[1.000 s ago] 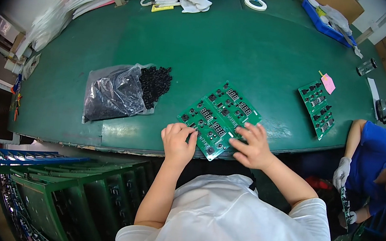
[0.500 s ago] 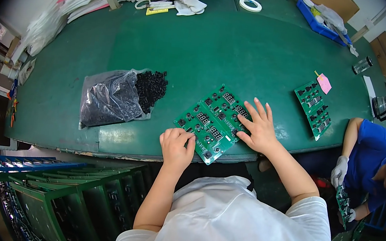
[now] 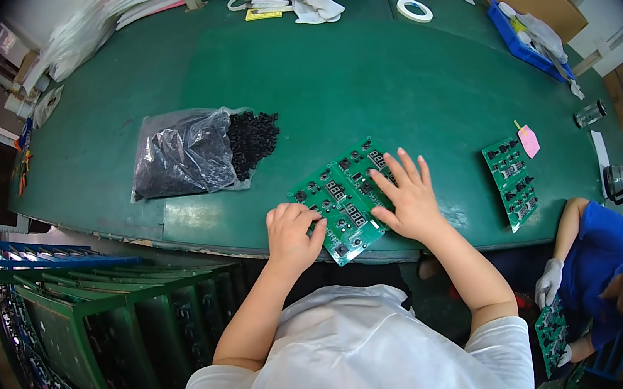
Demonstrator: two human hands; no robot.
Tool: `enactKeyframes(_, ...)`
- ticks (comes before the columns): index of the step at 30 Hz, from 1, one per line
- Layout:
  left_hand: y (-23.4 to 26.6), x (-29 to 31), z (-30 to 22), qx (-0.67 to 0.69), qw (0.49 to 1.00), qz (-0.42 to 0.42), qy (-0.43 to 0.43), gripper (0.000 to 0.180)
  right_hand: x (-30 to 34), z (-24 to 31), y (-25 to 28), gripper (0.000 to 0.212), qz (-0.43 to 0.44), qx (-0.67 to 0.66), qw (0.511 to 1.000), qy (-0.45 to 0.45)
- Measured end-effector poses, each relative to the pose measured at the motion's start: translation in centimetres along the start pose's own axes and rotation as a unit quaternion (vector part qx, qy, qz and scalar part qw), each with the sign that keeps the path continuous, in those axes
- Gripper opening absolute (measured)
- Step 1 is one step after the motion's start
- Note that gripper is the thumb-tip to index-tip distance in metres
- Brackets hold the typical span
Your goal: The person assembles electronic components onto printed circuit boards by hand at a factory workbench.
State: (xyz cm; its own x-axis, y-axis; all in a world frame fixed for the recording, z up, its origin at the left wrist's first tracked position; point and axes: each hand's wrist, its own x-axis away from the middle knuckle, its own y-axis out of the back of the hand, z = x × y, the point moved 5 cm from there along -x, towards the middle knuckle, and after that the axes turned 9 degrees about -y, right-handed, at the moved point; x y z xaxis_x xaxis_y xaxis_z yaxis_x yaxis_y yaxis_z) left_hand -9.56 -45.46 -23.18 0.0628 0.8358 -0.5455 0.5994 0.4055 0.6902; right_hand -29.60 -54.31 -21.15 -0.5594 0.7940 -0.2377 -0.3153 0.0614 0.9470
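Observation:
A green circuit board (image 3: 347, 208) with black digit displays and small black buttons lies on the table in front of me. My right hand (image 3: 413, 203) rests over its right side, fingers spread, covering part of the displays. At the board's left corner, my left hand (image 3: 294, 235) has its fingers curled, with the fingertips and thumb close together on the edge. Whatever small thing may be between them is hidden. Left of the board, a clear plastic bag (image 3: 183, 159) spills small black parts (image 3: 253, 141) onto the table.
Another circuit board (image 3: 511, 180) with a pink tag (image 3: 528, 141) lies to the right. A co-worker in blue, wearing gloves, holds a board (image 3: 551, 337) at lower right. Green racks (image 3: 126, 312) stand lower left. At the back are a tape roll (image 3: 414, 10) and a blue tray (image 3: 521, 43).
My right hand has slid left and farther over the board, covering more of a display. My left hand's thumb has parted slightly from the index finger. The co-worker's board has turned more face-on.

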Motion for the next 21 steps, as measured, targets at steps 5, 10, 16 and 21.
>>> enactKeyframes(5,-0.2,-0.5,0.0,-0.017,0.999,0.039,-0.021,0.012,-0.8,-0.4,-1.1,0.066,0.115,0.047,0.992,-0.002)
enactKeyframes(10,-0.6,-1.1,0.0,-0.035,0.994,0.096,-0.046,0.015,-1.1,-5.4,1.4,0.057,0.035,-0.061,0.992,-0.105)
enactKeyframes(16,-0.3,-2.3,0.4,-0.079,0.979,0.172,-0.071,0.017,-1.7,-5.4,-0.4,0.048,0.107,-0.043,0.991,-0.072)
enactKeyframes(21,-2.2,-0.6,1.2,-0.144,0.936,0.278,-0.158,0.02,-2.3,-7.2,-1.1,0.038,-0.008,-0.125,0.99,-0.059)
